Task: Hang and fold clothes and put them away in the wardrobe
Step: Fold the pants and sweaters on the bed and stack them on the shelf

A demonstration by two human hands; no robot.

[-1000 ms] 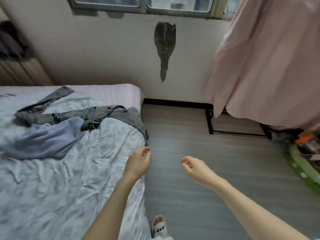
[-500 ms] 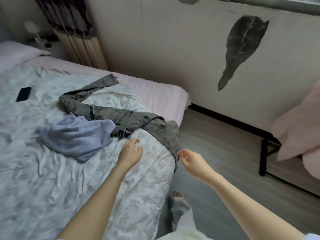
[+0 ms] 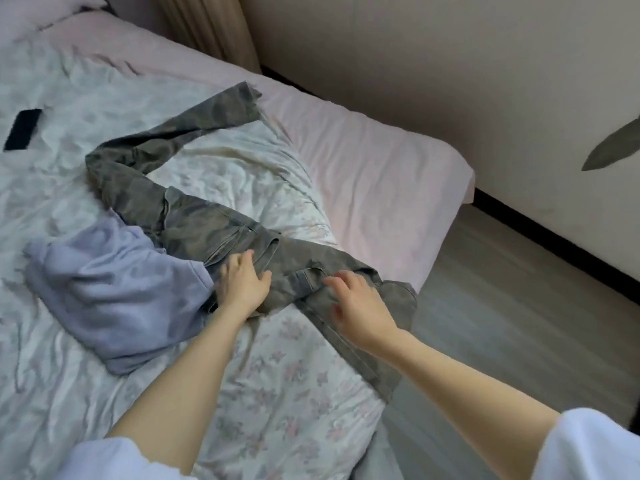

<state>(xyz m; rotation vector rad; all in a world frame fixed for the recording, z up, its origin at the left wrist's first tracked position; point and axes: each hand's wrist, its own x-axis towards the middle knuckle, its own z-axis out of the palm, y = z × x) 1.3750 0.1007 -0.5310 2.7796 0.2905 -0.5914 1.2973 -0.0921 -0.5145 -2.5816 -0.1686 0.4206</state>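
Fingers of both hands spread, holding nothing: left hand (image 3: 243,285) and right hand (image 3: 356,308) on crumpled grey-green trousers (image 3: 194,223).

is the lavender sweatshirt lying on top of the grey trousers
No, the crumpled lavender sweatshirt lies beside the grey camouflage trousers on the floral bedsheet, its edge tucked under them.

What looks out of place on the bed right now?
The grey trousers sprawl twisted, one leg end hanging over the bed's edge. The lilac garment lies crumpled beside them. A dark phone sits loose on the quilt.
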